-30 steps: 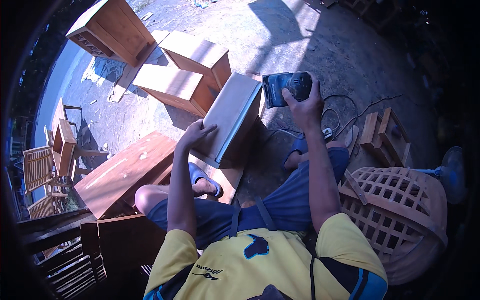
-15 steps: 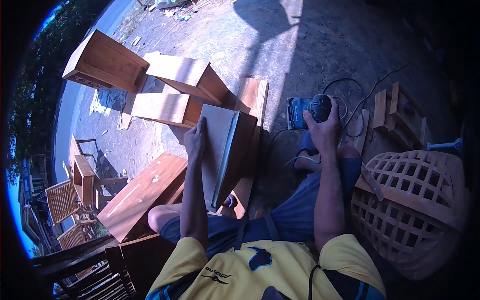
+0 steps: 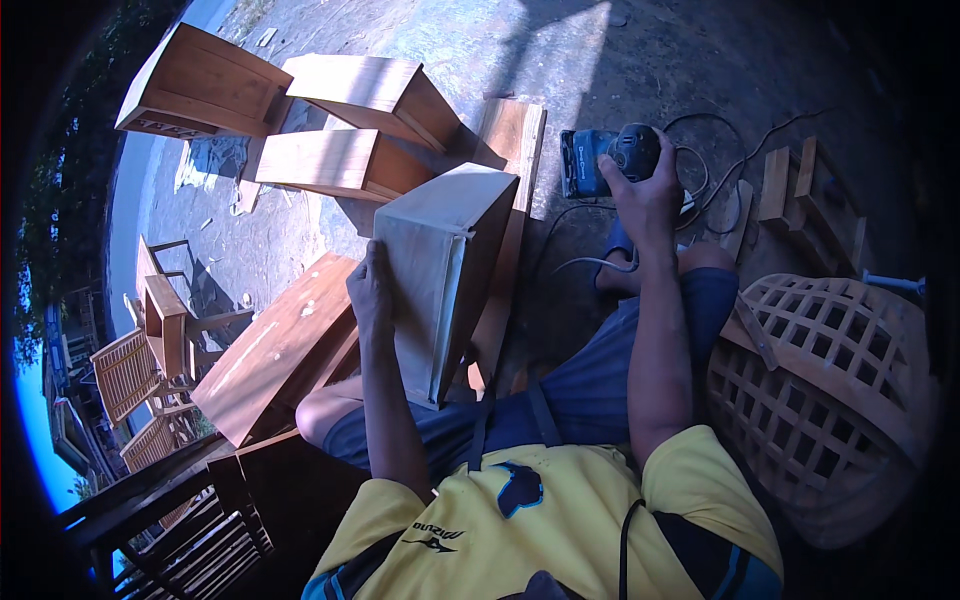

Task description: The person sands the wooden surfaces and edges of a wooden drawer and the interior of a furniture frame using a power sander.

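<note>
Underfoot: grey, worn ground (image 3: 470, 50) is crossed by sunlight and hard shadow; a brown wooden plank (image 3: 512, 130) is laid under the work.
Furniture, left: two pale wooden box-shaped units (image 3: 315, 160) and a taller brown wooden cabinet (image 3: 210, 85) are set out beyond a reddish-brown wooden panel (image 3: 270, 340).
Furniture, right: a curved brown wooden lattice piece (image 3: 825, 345) is placed beside the knee.
Box in work: a light-brown rectangular wooden box (image 3: 425, 275) is propped, tilted, before the lap.
Left hand (image 3: 370, 290): placed at the box's left edge; whether its fingers are closed round it cannot be told.
Right hand (image 3: 650, 200): clamped on a blue-and-black electric sander (image 3: 592, 165), held apart from the box.
Changed since half a second ago: the box has been tipped, its far end now exposed; the sander is still held.
</note>
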Motion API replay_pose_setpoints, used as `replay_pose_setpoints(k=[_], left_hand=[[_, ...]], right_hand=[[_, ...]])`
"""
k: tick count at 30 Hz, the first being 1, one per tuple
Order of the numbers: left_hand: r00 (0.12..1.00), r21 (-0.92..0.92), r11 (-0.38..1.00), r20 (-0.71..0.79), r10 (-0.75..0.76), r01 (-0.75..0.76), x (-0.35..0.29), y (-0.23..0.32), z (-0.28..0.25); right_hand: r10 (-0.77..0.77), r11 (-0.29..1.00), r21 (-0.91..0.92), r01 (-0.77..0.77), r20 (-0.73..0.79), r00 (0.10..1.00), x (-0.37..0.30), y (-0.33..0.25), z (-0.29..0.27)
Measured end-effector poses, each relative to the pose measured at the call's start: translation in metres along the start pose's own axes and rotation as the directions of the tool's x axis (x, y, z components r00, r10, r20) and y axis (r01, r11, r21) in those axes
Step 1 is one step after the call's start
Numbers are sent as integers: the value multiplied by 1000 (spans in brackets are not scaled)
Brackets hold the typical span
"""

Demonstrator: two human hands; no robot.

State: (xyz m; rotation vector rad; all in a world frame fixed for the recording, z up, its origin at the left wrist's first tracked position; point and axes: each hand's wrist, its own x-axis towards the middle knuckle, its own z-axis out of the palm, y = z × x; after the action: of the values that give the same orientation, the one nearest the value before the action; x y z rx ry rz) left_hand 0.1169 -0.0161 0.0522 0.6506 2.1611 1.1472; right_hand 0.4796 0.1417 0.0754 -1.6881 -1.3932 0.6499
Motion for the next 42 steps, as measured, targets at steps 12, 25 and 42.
replay_pose_setpoints(k=[12, 25, 42], left_hand=[[982, -185, 966, -26, -189, 182, 10, 1, -8], [981, -339, 936, 128, 148, -97, -20, -33, 9], [914, -837, 380, -402, 59, -393, -164, 124, -151]], right_hand=[[-9, 998, -63, 10, 22, 1000, 1, 24, 11], [-44, 997, -61, 46, 28, 999, -5, 15, 18], [-529, 683, 199, 703, -529, 664, 22, -186, -137]])
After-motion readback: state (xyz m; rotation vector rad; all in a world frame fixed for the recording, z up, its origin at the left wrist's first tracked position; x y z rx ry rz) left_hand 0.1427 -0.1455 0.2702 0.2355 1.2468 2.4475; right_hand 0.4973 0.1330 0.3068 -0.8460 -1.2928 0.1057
